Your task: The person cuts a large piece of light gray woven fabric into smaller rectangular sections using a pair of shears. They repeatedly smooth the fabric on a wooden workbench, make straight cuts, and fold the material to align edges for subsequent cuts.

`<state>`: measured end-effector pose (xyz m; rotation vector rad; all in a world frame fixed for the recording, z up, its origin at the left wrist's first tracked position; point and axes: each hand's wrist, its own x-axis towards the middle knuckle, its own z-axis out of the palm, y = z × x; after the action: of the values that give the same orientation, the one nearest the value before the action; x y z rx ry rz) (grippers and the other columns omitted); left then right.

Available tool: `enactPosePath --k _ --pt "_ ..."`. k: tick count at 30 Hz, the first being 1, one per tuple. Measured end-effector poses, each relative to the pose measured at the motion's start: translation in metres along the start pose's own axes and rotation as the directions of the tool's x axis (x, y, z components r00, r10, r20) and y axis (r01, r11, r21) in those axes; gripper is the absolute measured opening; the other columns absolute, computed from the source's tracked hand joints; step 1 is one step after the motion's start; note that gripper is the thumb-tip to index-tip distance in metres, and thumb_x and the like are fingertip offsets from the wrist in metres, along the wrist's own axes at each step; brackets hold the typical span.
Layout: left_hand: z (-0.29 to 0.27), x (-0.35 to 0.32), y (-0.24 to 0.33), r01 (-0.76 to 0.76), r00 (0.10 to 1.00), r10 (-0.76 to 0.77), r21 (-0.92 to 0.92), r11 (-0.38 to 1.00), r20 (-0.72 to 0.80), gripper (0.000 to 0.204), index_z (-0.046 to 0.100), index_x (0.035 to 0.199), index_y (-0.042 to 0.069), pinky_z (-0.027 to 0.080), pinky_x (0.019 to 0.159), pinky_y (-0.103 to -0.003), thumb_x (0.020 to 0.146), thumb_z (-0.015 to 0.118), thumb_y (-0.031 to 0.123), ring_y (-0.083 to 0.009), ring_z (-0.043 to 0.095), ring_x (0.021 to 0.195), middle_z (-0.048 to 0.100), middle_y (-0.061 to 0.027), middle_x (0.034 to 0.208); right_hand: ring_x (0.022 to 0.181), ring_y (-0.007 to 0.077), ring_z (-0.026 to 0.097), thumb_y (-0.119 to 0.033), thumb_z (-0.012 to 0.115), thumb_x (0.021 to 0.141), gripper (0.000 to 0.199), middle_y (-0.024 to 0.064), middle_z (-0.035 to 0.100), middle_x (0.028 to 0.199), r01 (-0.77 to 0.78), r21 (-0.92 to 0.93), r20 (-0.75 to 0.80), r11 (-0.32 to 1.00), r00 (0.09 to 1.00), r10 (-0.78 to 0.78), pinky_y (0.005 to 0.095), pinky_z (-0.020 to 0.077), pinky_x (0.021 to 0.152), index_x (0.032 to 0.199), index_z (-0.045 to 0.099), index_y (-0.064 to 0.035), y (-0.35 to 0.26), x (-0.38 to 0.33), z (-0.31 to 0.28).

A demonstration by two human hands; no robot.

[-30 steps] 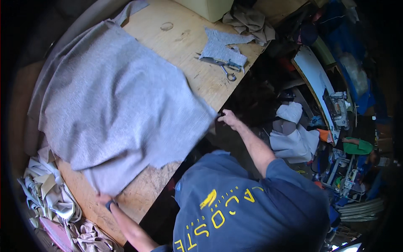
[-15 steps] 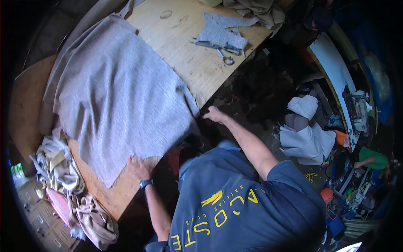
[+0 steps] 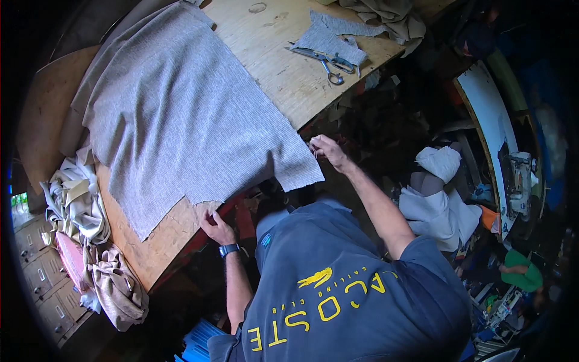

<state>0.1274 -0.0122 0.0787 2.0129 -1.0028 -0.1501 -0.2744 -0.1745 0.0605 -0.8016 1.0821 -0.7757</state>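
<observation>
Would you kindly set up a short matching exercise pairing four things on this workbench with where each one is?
Things:
1. large grey fabric
2. scissors
3. left hand
4. right hand

Places:
A. pinching the fabric's corner at the bench edge
B. on the small grey offcut
C. spread over the wooden table
D. at the fabric's near edge, by the notch

Pairs: 1-C, 2-B, 3-D, 4-A

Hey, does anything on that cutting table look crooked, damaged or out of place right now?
The grey fabric lies askew on the wooden table, its near corner hanging past the edge where the right hand pinches it. Its near edge is cut in a ragged step beside the left hand. The scissors lie partly on a grey offcut.
</observation>
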Motion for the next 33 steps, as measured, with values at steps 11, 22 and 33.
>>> enactPosePath --k 11,22,33 --pt "0.052 -0.007 -0.013 0.576 0.646 -0.247 -0.249 0.778 0.723 0.044 0.064 0.112 -0.007 0.051 0.088 -0.041 0.08 0.079 0.02 -0.0231 0.063 0.096 0.067 -0.015 0.108 0.087 0.0118 0.06 -0.029 0.072 0.089 0.034 0.0023 0.069 0.092 0.038 -0.448 0.057 0.893 0.998 -0.013 0.034 0.0504 0.081 0.107 0.07 0.0004 0.032 0.028 0.011" --pt "-0.005 -0.049 -0.013 0.582 0.449 -0.248 -0.07 0.81 0.858 0.041 0.071 0.106 -0.003 0.051 0.078 -0.031 0.087 0.074 0.032 -0.0163 0.065 0.086 0.073 -0.0065 0.098 0.069 0.0107 0.055 -0.027 0.075 0.087 0.026 0.0021 0.064 0.072 -0.131 -0.541 -0.319 0.831 0.946 -0.059 0.0344 0.0463 0.064 0.088 0.072 -0.0015 -0.005 -0.053 0.025" --pt "0.047 -0.09 -0.049 0.596 0.577 -0.21 -0.23 0.769 0.79 0.039 0.068 0.112 -0.005 0.051 0.085 -0.032 0.091 0.071 0.027 -0.017 0.065 0.093 0.072 -0.0086 0.106 0.085 0.0316 0.07 -0.021 0.063 0.086 0.017 0.0155 0.071 0.087 0.019 -0.832 -0.179 0.554 0.936 -0.302 0.0445 0.0539 0.076 0.087 0.068 -0.0051 0.009 -0.021 -0.032"
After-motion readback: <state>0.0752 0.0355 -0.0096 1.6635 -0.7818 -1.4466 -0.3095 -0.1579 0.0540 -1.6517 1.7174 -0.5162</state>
